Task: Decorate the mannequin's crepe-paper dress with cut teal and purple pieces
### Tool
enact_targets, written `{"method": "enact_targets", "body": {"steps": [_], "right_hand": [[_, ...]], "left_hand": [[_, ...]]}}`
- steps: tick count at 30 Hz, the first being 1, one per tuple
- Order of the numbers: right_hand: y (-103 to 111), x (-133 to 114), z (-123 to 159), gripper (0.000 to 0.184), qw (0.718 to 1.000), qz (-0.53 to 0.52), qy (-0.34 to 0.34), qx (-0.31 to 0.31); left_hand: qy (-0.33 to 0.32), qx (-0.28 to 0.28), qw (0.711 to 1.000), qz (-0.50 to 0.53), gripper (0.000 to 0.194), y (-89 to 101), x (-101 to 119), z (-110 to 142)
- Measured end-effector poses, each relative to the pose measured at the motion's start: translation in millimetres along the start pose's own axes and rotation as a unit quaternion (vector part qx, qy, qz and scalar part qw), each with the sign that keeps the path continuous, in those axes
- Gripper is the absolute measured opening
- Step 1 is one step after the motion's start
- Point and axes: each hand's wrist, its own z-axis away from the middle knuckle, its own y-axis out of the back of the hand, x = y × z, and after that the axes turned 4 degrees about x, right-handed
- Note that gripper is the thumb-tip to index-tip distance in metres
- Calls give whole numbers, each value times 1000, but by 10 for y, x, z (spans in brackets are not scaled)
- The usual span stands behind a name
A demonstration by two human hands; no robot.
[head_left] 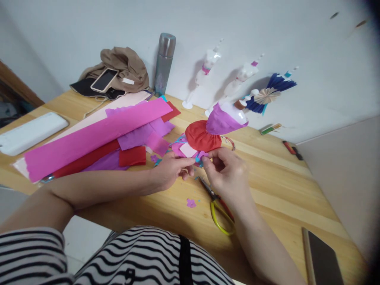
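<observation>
Head view showed the right hand (230, 172) with thumb and forefinger pressed together on a small purple paper flower with a bright blue part (203, 154). This flower was between the two hands, near the left thumb. Whether the left hand (171, 169) was closed on something, one could not tell. Just beyond both hands was a round, gathered red piece with a purple wrap (199, 133). Nearer the body than the right hand, scissors with yellow and red handles (213, 196) lay on the light wooden table (282, 190). Left of the left hand lay a long, bright pink sheet (95, 137).
</observation>
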Motion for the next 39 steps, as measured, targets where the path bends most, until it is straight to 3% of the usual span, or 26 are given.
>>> {"method": "enact_targets", "body": {"steps": [4,9,15,24,29,33,39], "right_hand": [[1,-1,-9,12,999,18,27,-22],[6,-27,-19,12,998,12,50,-45],[55,-17,-36,11,998,-22,1,-55],[124,-25,-58,14,994,-75,-64,-49],[165,-17,-63,14,988,-106,-91,-64],[125,12,-46,12,993,-72,-58,-71],[66,-5,-50,12,999,6,20,-30]], "left_hand": [[-2,-16,1000,-17,39,-3,38,4],[-58,-9,998,-35,33,-10,40,-59],[-35,32,999,-18,20,-33,63,-79],[-11,-3,1000,-8,20,-27,59,-30],[13,6,1000,15,19,-45,97,-29],[10,13,1000,15,23,-54,97,-16],[22,0,1000,14,23,-17,60,-33]]}}
